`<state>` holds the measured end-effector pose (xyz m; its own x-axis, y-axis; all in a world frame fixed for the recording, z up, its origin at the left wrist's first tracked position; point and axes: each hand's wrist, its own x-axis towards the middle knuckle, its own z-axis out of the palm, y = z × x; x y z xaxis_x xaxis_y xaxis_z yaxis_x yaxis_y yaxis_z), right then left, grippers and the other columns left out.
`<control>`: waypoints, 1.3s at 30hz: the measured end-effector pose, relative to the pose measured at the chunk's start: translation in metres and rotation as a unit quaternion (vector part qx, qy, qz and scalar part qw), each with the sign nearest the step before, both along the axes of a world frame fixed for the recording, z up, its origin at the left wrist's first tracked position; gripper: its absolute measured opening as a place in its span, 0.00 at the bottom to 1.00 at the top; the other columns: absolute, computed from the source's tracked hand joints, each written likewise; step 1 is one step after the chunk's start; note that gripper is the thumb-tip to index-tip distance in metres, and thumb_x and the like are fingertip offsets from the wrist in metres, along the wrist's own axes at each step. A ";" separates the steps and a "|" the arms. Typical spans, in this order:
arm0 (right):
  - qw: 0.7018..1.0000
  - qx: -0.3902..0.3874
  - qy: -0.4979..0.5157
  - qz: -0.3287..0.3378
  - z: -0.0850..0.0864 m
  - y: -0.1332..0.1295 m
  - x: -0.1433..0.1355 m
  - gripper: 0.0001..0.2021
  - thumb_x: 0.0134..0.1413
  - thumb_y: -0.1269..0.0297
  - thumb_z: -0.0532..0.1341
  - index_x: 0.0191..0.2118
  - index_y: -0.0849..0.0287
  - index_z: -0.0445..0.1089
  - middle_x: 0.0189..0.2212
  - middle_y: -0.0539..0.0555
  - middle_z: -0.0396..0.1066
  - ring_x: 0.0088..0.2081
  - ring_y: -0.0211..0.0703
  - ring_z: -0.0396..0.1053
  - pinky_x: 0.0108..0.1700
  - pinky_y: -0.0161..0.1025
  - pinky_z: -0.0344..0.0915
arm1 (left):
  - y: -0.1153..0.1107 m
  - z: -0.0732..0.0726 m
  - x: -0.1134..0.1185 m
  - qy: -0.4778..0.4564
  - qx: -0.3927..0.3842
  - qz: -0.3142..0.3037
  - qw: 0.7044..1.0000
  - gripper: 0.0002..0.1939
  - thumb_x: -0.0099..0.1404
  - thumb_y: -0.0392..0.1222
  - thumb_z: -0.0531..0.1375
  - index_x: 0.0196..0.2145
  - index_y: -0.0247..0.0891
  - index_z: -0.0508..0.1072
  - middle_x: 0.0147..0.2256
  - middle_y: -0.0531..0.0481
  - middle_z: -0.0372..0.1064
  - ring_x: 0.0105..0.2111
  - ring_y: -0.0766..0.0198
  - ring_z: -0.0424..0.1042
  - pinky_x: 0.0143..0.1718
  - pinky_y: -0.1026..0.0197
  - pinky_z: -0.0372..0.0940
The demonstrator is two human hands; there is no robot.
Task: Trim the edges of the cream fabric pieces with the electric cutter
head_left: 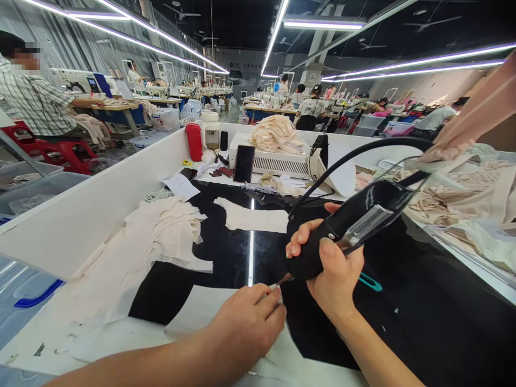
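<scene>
My right hand (334, 274) is wrapped round a black corded hand tool (355, 215) with a clear-and-metal side piece; its exact kind I cannot tell. The tool's narrow copper-coloured tip (285, 279) points down-left, right by my left fingertips. Fingers of my left hand (252, 322) are pinched at the edge of a pale cut fabric piece (203, 306) lying on the glossy black work surface (237, 263). What exactly sits between those fingertips is hidden. Beyond the hands lies another pale fabric piece (258, 217). A teal-handled tool (371, 282) is partly covered by my right wrist.
Overlapping pale fabric pieces (161, 231) cover the left side. At the back stand a white vented box (278, 164) under a fabric pile (277, 133), a phone (244, 163) and a red cup (194, 142). More fabric (475, 188) lies right. A thick black cable (355, 153) arches overhead.
</scene>
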<state>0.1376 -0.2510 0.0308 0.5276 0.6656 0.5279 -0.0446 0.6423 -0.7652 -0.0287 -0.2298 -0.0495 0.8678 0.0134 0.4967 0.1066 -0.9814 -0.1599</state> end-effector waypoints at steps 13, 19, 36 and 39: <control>1.000 0.004 0.003 0.007 0.000 0.001 -0.008 0.22 0.58 0.51 0.71 0.53 0.47 0.66 0.30 0.44 0.71 0.24 0.38 0.70 0.26 0.39 0.71 | -0.001 0.000 0.003 -0.030 0.019 0.004 0.999 0.07 0.75 0.29 0.58 0.42 0.30 0.77 0.42 0.43 0.79 0.45 0.61 0.79 0.52 0.59 0.75; 1.000 -0.008 0.018 0.010 0.000 -0.001 -0.004 0.26 0.56 0.51 0.72 0.57 0.47 0.67 0.29 0.45 0.71 0.25 0.38 0.68 0.27 0.38 0.70 | 0.002 -0.013 0.008 -0.060 0.013 0.003 0.998 0.06 0.76 0.31 0.59 0.39 0.32 0.75 0.43 0.44 0.79 0.44 0.61 0.78 0.48 0.59 0.75; 0.994 -0.039 -0.049 -0.088 0.010 -0.040 0.025 0.16 0.58 0.58 0.73 0.49 0.49 0.71 0.33 0.49 0.76 0.29 0.43 0.75 0.30 0.42 0.78 | 0.039 0.015 -0.001 -0.049 -0.017 0.052 0.997 0.10 0.81 0.36 0.55 0.46 0.33 0.76 0.49 0.44 0.80 0.50 0.58 0.79 0.54 0.56 0.74; 0.994 -0.033 -0.049 -0.094 0.007 -0.048 0.027 0.16 0.59 0.58 0.72 0.49 0.49 0.70 0.31 0.48 0.75 0.28 0.42 0.75 0.31 0.43 0.77 | 0.033 0.025 -0.002 -0.095 -0.033 0.015 0.995 0.13 0.82 0.35 0.51 0.48 0.33 0.76 0.49 0.45 0.80 0.51 0.60 0.78 0.58 0.57 0.71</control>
